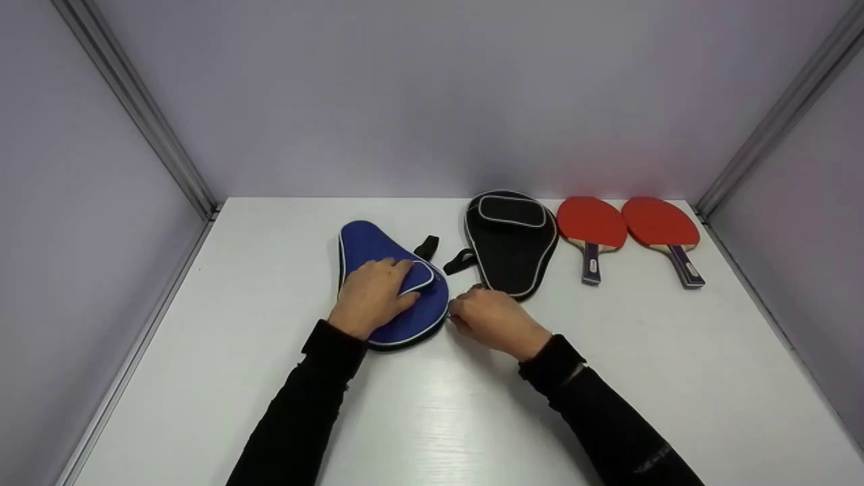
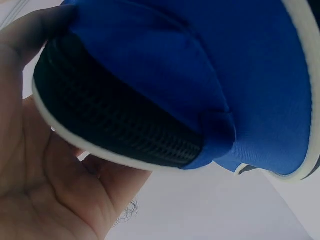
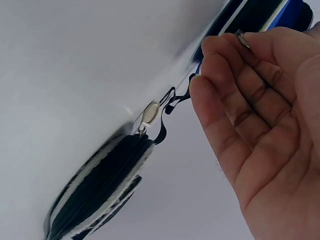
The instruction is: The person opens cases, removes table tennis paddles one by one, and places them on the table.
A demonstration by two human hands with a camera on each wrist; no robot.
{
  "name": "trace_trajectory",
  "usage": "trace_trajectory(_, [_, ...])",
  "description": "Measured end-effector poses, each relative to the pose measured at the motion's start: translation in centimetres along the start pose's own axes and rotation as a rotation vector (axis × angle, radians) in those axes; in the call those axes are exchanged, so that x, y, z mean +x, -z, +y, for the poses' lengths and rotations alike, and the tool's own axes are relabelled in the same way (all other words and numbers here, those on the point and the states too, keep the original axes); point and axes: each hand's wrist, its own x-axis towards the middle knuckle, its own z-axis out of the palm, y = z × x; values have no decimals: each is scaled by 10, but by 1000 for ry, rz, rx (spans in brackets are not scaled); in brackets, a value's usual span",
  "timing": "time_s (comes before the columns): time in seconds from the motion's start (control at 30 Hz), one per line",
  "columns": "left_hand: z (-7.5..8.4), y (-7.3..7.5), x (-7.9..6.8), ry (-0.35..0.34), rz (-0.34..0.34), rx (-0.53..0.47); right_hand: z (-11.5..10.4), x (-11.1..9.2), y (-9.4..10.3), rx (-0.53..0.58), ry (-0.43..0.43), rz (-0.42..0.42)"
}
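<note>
A blue table tennis paddle case (image 1: 361, 246) with white piping lies on the white table, its wide end toward me. My left hand (image 1: 374, 293) is over it, fingers and thumb around its small front pocket (image 2: 120, 100), whose dark zipper band shows in the left wrist view. At the wide end's right edge, my right hand (image 1: 496, 320) pinches a small metal zipper pull (image 3: 243, 40) between thumb and forefinger; its other fingers are curled. Just beyond the right hand lies a black paddle case (image 1: 509, 253) with its own zipper pull (image 3: 150, 114).
Two red table tennis paddles (image 1: 592, 223) (image 1: 660, 223) lie side by side at the back right, handles toward me. Black strap loops (image 1: 426, 248) (image 1: 461, 261) stick out between the cases. Pale walls (image 1: 432, 101) enclose the table's back and sides.
</note>
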Motion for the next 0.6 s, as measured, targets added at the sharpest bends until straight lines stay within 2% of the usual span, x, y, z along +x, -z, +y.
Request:
trace_trajectory(0.3, [1,-3,1,1,14,11,-23,3,2,95,37,-100])
trace_trajectory(0.4, [3,-4,0,-2,35,26,-26,3,1,76,29,-91])
trace_trajectory(0.6, [5,-4,-1,25,54,49,-22,2,-2,-23,37,-7])
